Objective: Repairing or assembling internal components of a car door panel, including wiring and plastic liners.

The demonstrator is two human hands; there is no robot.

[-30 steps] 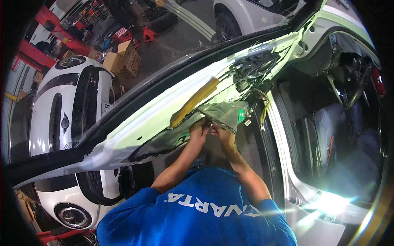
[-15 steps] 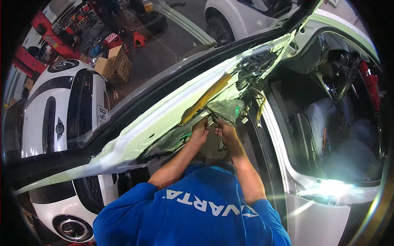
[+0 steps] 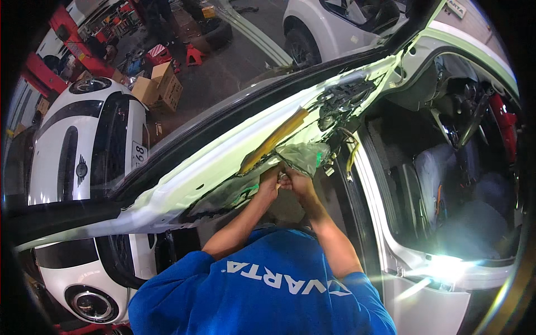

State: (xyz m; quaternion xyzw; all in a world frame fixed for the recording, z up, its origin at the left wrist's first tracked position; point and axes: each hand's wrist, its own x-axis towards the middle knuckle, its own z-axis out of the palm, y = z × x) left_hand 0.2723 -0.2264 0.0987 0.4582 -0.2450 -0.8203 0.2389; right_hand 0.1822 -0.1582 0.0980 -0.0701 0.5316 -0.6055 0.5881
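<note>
A car door [image 3: 178, 184] stands open before me with its inner side stripped of trim. Translucent plastic sheeting [image 3: 301, 156], dark along its edge, covers part of it. My left hand [image 3: 270, 181] is closed against the sheeting's lower edge, its fingertips partly hidden. Right beside it, my right hand [image 3: 298, 183] has curled fingers, nearly touching the left. Whatever sits between the fingers is too small to make out. Above the hands a long yellow strip [image 3: 273, 142] runs along the door. Green tape patches [image 3: 245, 194] show on the sheeting.
Loose wires with a yellow sleeve [image 3: 352, 159] hang at the door's right end, near black mechanism parts [image 3: 346, 100]. The car's seat [image 3: 432, 173] and a bright lamp [image 3: 446, 268] are to the right. A white car [image 3: 67, 151] and cardboard boxes [image 3: 159, 89] stand left.
My hands have come closer together, the left shifting slightly toward the right. A dark strand seen between them earlier no longer shows. The view has shifted slightly.
</note>
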